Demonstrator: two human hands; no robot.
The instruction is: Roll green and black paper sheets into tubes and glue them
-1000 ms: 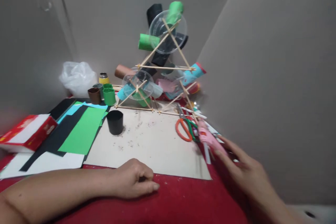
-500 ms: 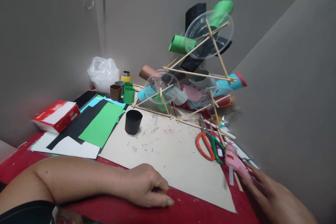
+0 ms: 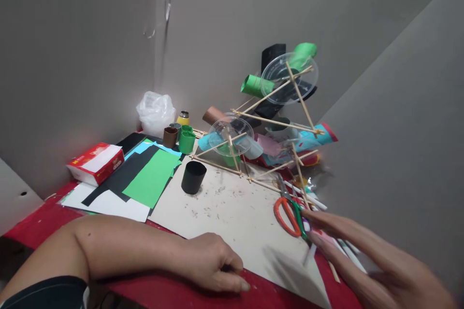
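Note:
My left hand [image 3: 217, 261] rests curled at the near edge of the white board [image 3: 232, 217], with nothing seen in it. My right hand [image 3: 373, 256] reaches in from the right with its fingers stretched out, slightly blurred. Its fingertips are over the pink glue gun [image 3: 324, 237] and close to the scissors [image 3: 290, 217] with orange and green handles. The hand covers much of the glue gun. A black paper tube [image 3: 193, 178] stands upright on the board.
A stick frame [image 3: 270, 117] with clear plastic discs and coloured tubes stands behind the board. On the left lie coloured paper sheets [image 3: 150, 178] and a red box [image 3: 96, 163]. Short tubes [image 3: 187, 142], a yellow bottle [image 3: 183, 119] and a plastic bag [image 3: 156, 112] stand behind them.
My right hand has moved left and up, from beside the glue gun to over it, towards the scissors. My left hand keeps its place. The camera view has tilted up.

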